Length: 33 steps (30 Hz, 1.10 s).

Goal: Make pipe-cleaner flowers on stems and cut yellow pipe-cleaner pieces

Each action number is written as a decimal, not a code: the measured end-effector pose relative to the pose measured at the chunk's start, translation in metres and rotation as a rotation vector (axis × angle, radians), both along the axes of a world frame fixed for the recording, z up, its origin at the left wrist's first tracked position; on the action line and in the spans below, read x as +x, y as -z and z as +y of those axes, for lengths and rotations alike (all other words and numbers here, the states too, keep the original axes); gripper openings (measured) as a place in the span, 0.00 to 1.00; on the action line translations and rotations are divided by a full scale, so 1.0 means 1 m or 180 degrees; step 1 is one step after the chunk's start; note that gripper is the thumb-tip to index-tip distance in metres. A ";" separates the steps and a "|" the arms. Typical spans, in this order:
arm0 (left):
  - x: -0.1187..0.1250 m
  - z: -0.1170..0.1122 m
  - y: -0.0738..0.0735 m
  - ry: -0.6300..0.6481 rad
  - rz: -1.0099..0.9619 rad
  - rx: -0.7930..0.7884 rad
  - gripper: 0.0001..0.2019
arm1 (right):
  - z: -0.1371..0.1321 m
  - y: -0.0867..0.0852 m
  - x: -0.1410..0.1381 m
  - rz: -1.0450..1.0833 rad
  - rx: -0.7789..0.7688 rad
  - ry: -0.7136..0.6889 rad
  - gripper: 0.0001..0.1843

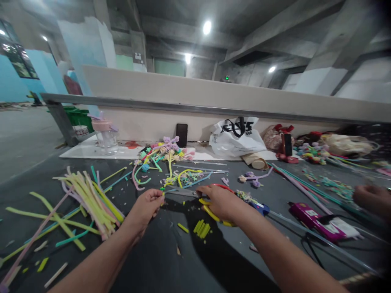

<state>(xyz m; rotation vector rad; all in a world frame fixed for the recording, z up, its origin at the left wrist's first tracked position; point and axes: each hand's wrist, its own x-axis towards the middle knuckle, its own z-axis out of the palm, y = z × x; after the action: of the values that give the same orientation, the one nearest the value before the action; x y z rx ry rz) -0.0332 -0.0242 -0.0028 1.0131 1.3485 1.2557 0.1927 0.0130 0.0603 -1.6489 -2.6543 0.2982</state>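
Observation:
My right hand (220,200) is closed around the yellow-and-red handles of a pair of scissors (210,211), whose grey blades point left toward my left hand. My left hand (148,204) pinches a short yellow pipe-cleaner piece (163,195) at the blade tips. Several cut yellow bits (201,228) lie on the dark table just below the scissors. A bundle of long yellow, pink and blue pipe cleaners (91,201) lies to the left of my left hand.
Finished pipe-cleaner flowers (166,156) lie behind the hands. A glue gun (317,221) with a cable lies at the right, near another person's hand (371,199). A white plastic bag (236,138), a black phone (181,135) and a clear jar (105,136) stand against the back wall.

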 end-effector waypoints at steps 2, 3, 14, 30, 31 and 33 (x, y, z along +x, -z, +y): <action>-0.004 0.002 0.001 -0.0172 0.0061 -0.0111 0.15 | 0.003 0.004 -0.002 -0.0012 -0.0004 0.0103 0.24; -0.005 0.002 0.001 -0.0214 0.0180 -0.0105 0.14 | 0.002 0.006 -0.003 -0.0025 0.0015 0.0136 0.24; 0.029 -0.026 0.006 0.1911 0.2773 0.1550 0.09 | 0.006 0.028 -0.016 0.0093 0.0097 -0.0401 0.38; 0.066 -0.032 -0.011 0.2175 0.3073 0.1696 0.10 | 0.013 0.034 0.009 0.0895 0.0147 -0.0985 0.21; 0.068 -0.032 -0.016 0.2243 0.3053 0.1848 0.10 | 0.015 0.035 0.010 0.0984 0.0091 -0.1008 0.21; 0.071 -0.030 -0.023 0.2359 0.3053 0.2062 0.11 | 0.017 0.034 0.011 0.1152 0.0002 -0.1028 0.21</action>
<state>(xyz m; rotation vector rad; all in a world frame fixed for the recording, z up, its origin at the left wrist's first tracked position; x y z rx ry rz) 0.0380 -0.0539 0.0201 2.5066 0.9899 0.5967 0.2041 0.0295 0.0258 -1.0347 -2.6167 0.5389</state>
